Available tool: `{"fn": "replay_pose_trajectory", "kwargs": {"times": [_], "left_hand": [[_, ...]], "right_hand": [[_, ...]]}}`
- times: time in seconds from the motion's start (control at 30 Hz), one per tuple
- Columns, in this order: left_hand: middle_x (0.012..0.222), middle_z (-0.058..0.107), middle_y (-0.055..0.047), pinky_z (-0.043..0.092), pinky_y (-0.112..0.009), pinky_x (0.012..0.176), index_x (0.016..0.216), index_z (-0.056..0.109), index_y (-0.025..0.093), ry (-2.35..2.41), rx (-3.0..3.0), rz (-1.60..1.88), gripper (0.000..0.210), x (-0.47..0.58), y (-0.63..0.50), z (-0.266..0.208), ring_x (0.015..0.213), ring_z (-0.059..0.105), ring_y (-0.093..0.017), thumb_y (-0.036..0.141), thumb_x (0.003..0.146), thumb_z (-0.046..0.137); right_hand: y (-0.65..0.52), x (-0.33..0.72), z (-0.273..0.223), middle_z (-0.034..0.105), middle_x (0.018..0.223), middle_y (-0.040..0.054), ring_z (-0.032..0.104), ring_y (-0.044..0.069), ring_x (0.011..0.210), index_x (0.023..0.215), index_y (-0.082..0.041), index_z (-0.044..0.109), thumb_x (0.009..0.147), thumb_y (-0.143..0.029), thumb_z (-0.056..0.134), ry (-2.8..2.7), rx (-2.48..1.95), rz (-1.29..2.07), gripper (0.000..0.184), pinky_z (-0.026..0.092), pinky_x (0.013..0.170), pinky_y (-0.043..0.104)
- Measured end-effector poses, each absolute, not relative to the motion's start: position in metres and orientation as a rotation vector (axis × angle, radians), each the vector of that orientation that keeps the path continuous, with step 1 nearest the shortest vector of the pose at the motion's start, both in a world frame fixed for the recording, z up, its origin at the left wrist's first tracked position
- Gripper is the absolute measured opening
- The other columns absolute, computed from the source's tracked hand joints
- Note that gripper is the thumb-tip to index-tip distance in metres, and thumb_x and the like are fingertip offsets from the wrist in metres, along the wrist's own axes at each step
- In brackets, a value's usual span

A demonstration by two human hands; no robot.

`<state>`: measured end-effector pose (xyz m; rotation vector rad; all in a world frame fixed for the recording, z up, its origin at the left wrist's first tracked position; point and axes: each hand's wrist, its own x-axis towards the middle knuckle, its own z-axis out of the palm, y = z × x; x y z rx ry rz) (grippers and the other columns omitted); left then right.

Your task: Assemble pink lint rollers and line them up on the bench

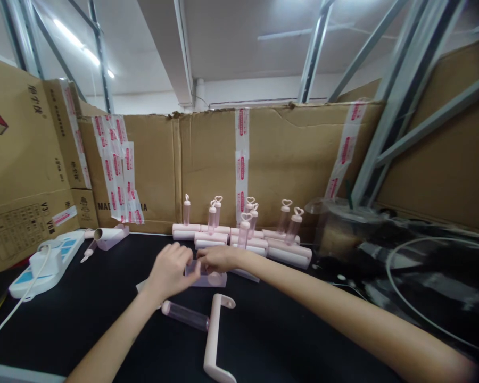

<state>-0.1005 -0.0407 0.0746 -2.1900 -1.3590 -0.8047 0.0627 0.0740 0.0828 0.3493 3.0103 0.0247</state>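
A translucent pale-pink, box-like case (209, 280) lies on the black table between my hands. My left hand (170, 271) grips its left end, fingers curled and thumb across it. My right hand (217, 259) reaches over the back of the case with bent fingertips close to the left thumb; what they pinch, if anything, is hidden. Nearer to me, a clear tube (187, 316) with a pink cap lies on its side, its right end against a pale-pink U-shaped bar (212, 335). A pale flat piece (141, 286) shows partly behind my left wrist.
Behind my hands stand several pink rollers (287, 251) with upright clear tubes and heart-shaped tops. At left are a white power strip (69, 255) with a plugged-in charger and another roller (112, 236). A plastic cup (339, 229) and a white cable (389, 260) sit right. Cardboard (207, 159) walls the back.
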Motion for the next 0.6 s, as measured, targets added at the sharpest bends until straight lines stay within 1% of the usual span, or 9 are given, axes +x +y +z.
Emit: {"fn": "replay_pose_trajectory", "kwargs": {"times": [0.07, 0.13, 0.2, 0.23, 0.3, 0.37, 0.43, 0.53, 0.6], "left_hand": [[0.067, 0.057, -0.004, 0.036, -0.033, 0.069, 0.07, 0.053, 0.018, -1.529, -2.128, -0.704, 0.018, -0.117, -0.039, 0.087, 0.073, 0.053, -0.02, 0.03, 0.08, 0.043], [0.078, 0.061, -0.006, 0.037, -0.036, 0.076, 0.079, 0.056, 0.018, -1.71, -2.104, -0.592, 0.022, -0.133, -0.037, 0.092, 0.082, 0.054, -0.024, 0.037, 0.077, 0.045], [0.094, 0.062, -0.01, 0.038, -0.039, 0.081, 0.093, 0.056, 0.017, -1.935, -2.173, -0.445, 0.037, -0.146, -0.035, 0.088, 0.094, 0.054, -0.028, 0.048, 0.073, 0.049], [0.1, 0.061, -0.012, 0.039, -0.039, 0.081, 0.098, 0.056, 0.017, -2.051, -2.228, -0.357, 0.047, -0.151, -0.034, 0.084, 0.097, 0.054, -0.03, 0.053, 0.07, 0.051], [0.104, 0.061, -0.013, 0.043, -0.036, 0.076, 0.101, 0.057, 0.016, -2.228, -2.331, -0.185, 0.057, -0.159, -0.03, 0.075, 0.094, 0.058, -0.03, 0.056, 0.061, 0.059], [0.099, 0.064, -0.012, 0.045, -0.031, 0.068, 0.094, 0.06, 0.017, -2.284, -2.385, -0.093, 0.052, -0.162, -0.026, 0.067, 0.085, 0.062, -0.027, 0.05, 0.055, 0.066], [0.094, 0.066, -0.009, 0.045, -0.028, 0.065, 0.089, 0.06, 0.018, -2.271, -2.381, -0.089, 0.044, -0.163, -0.024, 0.065, 0.079, 0.064, -0.025, 0.042, 0.053, 0.069], [0.094, 0.067, -0.01, 0.044, -0.031, 0.069, 0.091, 0.057, 0.019, -2.23, -2.28, -0.157, 0.038, -0.16, -0.027, 0.075, 0.085, 0.064, -0.028, 0.039, 0.06, 0.065], [0.098, 0.065, -0.013, 0.043, -0.035, 0.073, 0.095, 0.055, 0.018, -2.181, -2.201, -0.216, 0.034, -0.157, -0.031, 0.084, 0.092, 0.061, -0.03, 0.039, 0.069, 0.059]], "right_hand": [[0.071, 0.066, 0.091, 0.058, 0.095, 0.0059, 0.054, 0.014, 0.075, 0.083, -0.016, 0.064, 0.073, -0.012, 0.062, 3.033, 0.354, 0.027, 0.011, 0.038, 0.063, 0.023], [0.067, 0.069, 0.102, 0.057, 0.098, 0.0071, 0.054, 0.015, 0.081, 0.089, -0.015, 0.062, 0.079, -0.014, 0.056, 3.065, 0.377, 0.035, 0.012, 0.04, 0.067, 0.023], [0.065, 0.071, 0.112, 0.056, 0.101, 0.0083, 0.053, 0.015, 0.085, 0.104, -0.015, 0.058, 0.085, -0.012, 0.044, 3.105, 0.427, 0.051, 0.023, 0.04, 0.071, 0.024], [0.064, 0.072, 0.115, 0.055, 0.102, 0.0083, 0.053, 0.015, 0.084, 0.11, -0.016, 0.055, 0.086, -0.011, 0.04, 3.113, 0.45, 0.061, 0.029, 0.04, 0.071, 0.025], [0.065, 0.072, 0.116, 0.055, 0.1, 0.0068, 0.053, 0.015, 0.077, 0.115, -0.02, 0.055, 0.083, -0.01, 0.042, 3.088, 0.469, 0.08, 0.036, 0.039, 0.067, 0.026], [0.069, 0.068, 0.111, 0.055, 0.094, 0.005, 0.051, 0.014, 0.067, 0.104, -0.022, 0.065, 0.075, -0.012, 0.053, 3.029, 0.456, 0.089, 0.032, 0.038, 0.062, 0.026], [0.072, 0.063, 0.102, 0.055, 0.09, 0.0044, 0.05, 0.013, 0.064, 0.087, -0.021, 0.071, 0.067, -0.013, 0.062, 2.981, 0.438, 0.091, 0.023, 0.036, 0.06, 0.026], [0.075, 0.056, 0.09, 0.053, 0.088, 0.0038, 0.05, 0.014, 0.07, 0.075, -0.02, 0.072, 0.059, -0.009, 0.067, 2.982, 0.41, 0.071, 0.02, 0.037, 0.065, 0.026], [0.074, 0.053, 0.086, 0.052, 0.089, 0.0031, 0.049, 0.015, 0.074, 0.07, -0.021, 0.071, 0.058, -0.009, 0.068, 3.03, 0.398, 0.037, 0.017, 0.037, 0.07, 0.027]]}}
